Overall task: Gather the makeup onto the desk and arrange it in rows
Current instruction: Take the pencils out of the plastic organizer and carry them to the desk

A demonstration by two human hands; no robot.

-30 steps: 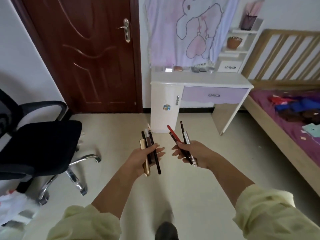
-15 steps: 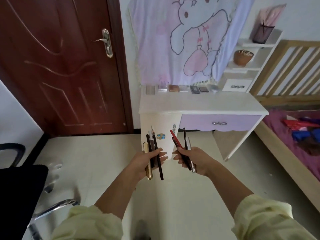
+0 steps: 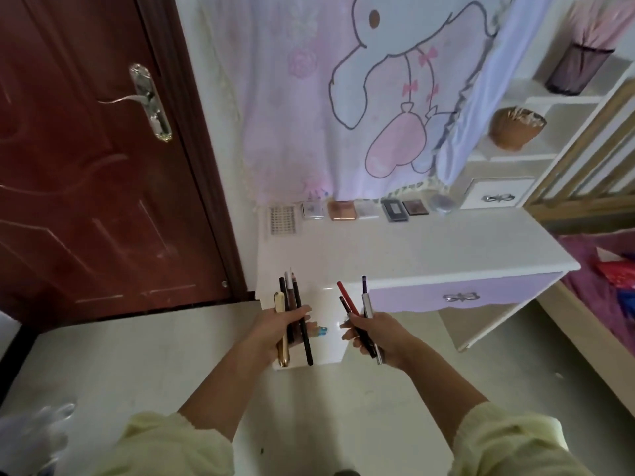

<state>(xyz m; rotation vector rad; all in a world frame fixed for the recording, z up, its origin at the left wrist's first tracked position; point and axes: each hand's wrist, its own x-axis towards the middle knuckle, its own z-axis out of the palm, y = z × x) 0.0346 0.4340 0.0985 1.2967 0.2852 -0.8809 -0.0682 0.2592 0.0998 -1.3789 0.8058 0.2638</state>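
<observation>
My left hand grips a bundle of makeup pencils, among them a gold tube and several dark sticks, pointing up. A second bundle of pencils, with a red one, a dark purple one and a silver one, is held in my right hand. Both hands hover in front of the white desk, just short of its front left corner. Along the desk's back edge lies a row of flat makeup palettes.
A dark red door stands left of the desk. A cartoon cloth hangs behind it. White shelves with a brown pot and a dark cup are at the right, beside a wooden bed. The desk has a purple drawer.
I have walked closer to the desk, which now fills more of the view. The office chair has left the frame. Both hands keep the same hold on their pencils.
</observation>
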